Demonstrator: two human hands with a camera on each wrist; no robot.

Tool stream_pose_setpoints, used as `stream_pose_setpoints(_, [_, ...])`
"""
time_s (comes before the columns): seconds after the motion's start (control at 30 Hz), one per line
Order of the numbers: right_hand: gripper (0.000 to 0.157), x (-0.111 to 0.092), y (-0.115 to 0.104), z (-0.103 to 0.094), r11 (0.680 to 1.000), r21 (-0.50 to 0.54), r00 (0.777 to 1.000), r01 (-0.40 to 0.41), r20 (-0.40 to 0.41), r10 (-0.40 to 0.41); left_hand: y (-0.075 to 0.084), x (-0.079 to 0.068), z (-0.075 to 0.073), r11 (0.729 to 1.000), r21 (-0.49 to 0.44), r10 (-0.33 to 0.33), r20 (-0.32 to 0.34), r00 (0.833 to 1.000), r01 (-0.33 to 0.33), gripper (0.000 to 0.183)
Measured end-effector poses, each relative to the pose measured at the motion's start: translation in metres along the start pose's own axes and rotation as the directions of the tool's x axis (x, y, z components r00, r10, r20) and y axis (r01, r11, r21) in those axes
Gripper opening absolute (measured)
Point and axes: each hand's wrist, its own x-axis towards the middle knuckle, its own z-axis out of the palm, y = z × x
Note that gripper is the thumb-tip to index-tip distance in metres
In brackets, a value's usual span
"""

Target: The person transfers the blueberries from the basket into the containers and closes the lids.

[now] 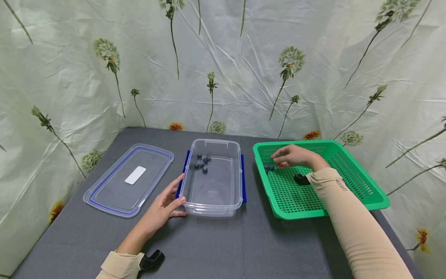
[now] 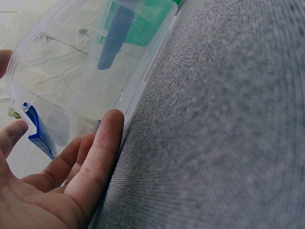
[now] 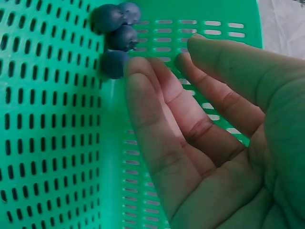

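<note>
Blueberries (image 1: 204, 170) lie in the far left part of a clear plastic box (image 1: 223, 182) with blue side clips. My left hand (image 1: 161, 212) rests against the box's near left side, thumb on the rim; the left wrist view shows its fingers (image 2: 97, 164) fairly straight along the wall. Over a green perforated basket (image 1: 296, 214) reaches my right hand (image 1: 296, 155), its fingers loosely bent and nothing seen between them. Several more blueberries (image 3: 123, 37) sit by the basket's left wall, close to the right fingertips; whether a fingertip touches the lowest one I cannot tell.
A clear lid (image 1: 111, 193) with a blue seal and a white label (image 1: 135, 175) lies left of the box. Grey cloth (image 1: 223, 248) covers the table. Behind hangs a flower-printed curtain (image 1: 244, 85). Dark straps (image 1: 152, 260) are worn at both wrists.
</note>
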Motion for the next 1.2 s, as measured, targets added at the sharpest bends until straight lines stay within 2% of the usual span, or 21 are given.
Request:
stream_pose_setpoints(0.4, [0.041, 0.008, 0.012, 0.009, 0.997, -0.033, 0.998, -0.063, 0.018, 0.064, -0.001, 0.000, 0.000, 1.000, 0.010, 0.005, 0.001, 1.000, -0.005, 0.070])
stream_pose_setpoints(0.57, [0.040, 0.009, 0.015, 0.011, 0.997, -0.034, 0.998, -0.067, 0.012, 0.067, 0.000, 0.000, 0.000, 1.000, 0.010, 0.015, 0.001, 1.000, -0.015, 0.070])
stream_pose_setpoints(0.93, [0.039, 0.012, 0.016, 0.015, 0.992, -0.105, 0.998, -0.062, 0.007, 0.064, 0.002, -0.002, -0.001, 1.000, -0.004, 0.022, 0.010, 1.000, -0.022, 0.071])
stream_pose_setpoints(1.2, [0.034, 0.017, 0.017, 0.017, 0.988, -0.149, 0.999, -0.032, -0.004, 0.032, 0.002, -0.001, -0.002, 1.000, -0.002, 0.011, 0.003, 1.000, -0.011, 0.071])
